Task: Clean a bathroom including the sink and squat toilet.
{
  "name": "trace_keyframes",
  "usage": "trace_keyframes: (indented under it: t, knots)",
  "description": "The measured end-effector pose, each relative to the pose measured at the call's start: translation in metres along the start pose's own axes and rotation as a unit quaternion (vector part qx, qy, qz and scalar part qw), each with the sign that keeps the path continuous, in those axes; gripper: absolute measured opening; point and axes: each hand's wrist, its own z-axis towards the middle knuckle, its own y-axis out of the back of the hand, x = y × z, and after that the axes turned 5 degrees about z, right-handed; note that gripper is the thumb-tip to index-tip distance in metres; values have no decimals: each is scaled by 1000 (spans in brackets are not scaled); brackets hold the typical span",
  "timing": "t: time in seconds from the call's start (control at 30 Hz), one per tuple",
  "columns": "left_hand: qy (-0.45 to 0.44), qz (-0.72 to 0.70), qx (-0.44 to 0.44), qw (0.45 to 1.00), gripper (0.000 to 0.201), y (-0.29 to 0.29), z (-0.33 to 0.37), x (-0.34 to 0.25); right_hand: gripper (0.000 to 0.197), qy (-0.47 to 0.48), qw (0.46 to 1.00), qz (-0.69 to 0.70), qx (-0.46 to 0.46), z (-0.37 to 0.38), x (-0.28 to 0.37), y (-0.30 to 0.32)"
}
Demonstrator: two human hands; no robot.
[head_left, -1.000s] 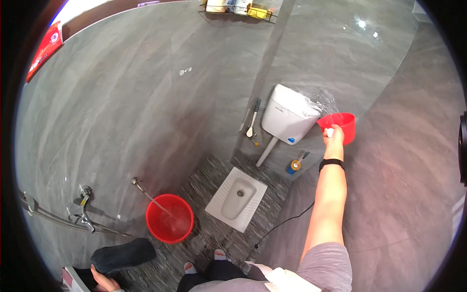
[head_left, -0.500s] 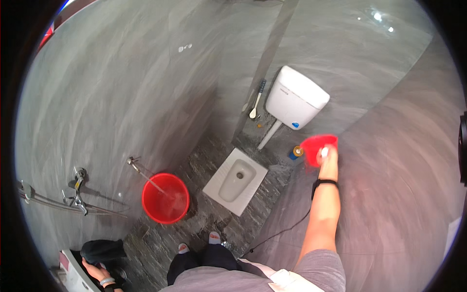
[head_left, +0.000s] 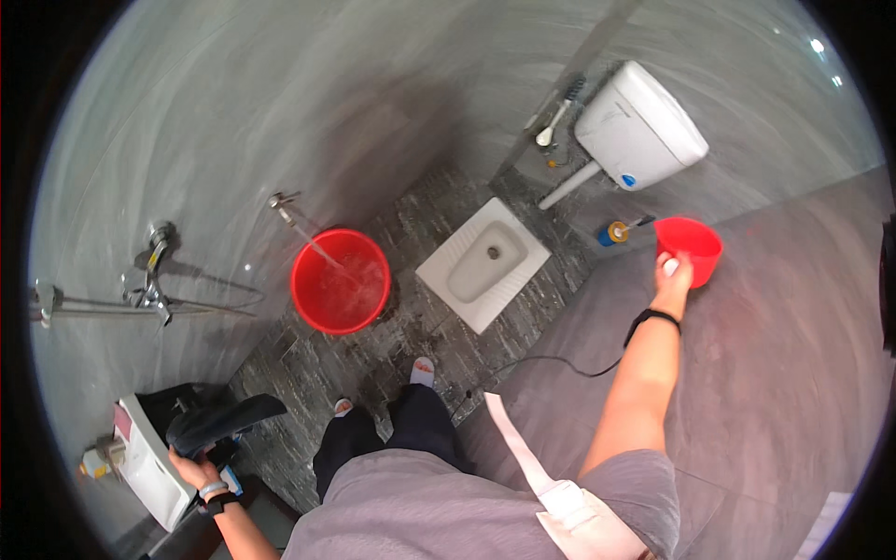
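Observation:
My right hand (head_left: 674, 275), arm stretched out to the right, is closed on a red plastic water scoop (head_left: 692, 245) beside the grey wall. At the lower left, my left hand (head_left: 193, 469) grips a dark, long, curved thing (head_left: 224, 425) at its near end, next to a white washbasin (head_left: 161, 471). I cannot make out what kind of thing it is. Water runs from a wall tap (head_left: 279, 203) into a red bucket (head_left: 342, 329) on the floor, well apart from both hands.
A white squat toilet (head_left: 443, 285) is set in the dark wet floor. Above it hang a white cistern (head_left: 644, 131) and a brush (head_left: 557, 117). A blue and yellow container (head_left: 612, 233) stands by the right wall. A shower mixer (head_left: 149, 280) juts from the left wall. A black cable (head_left: 541, 358) trails from my right wrist.
My view has shifted, and the red scoop shows its round opening more plainly. My left hand has brought the dark thing up and outward beside the basin.

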Motion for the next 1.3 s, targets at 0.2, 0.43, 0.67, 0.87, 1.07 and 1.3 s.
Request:
trace_keyframes:
  t: [0.2,0.43,0.67,0.87,1.07,1.3]
  knots:
    - [37,28,-45,998,39,14,33,4,30,-261,960,83,-51,-143,-177,83]
    - [-96,277,-67,954,53,108,116,-4,18,-458,855,-232,76,-310,-425,107]
    - [-139,560,-56,815,57,209,175,51,40,40,422,-769,479,-362,-668,138]
    - [-152,716,-103,673,63,158,137,65,59,-142,421,-848,290,-359,-785,166]
    - [-159,695,-75,697,47,159,145,87,40,-197,509,-805,231,-315,-859,221]
    - [-127,756,-101,635,61,142,128,78,8,-565,783,-260,9,-332,-806,208]
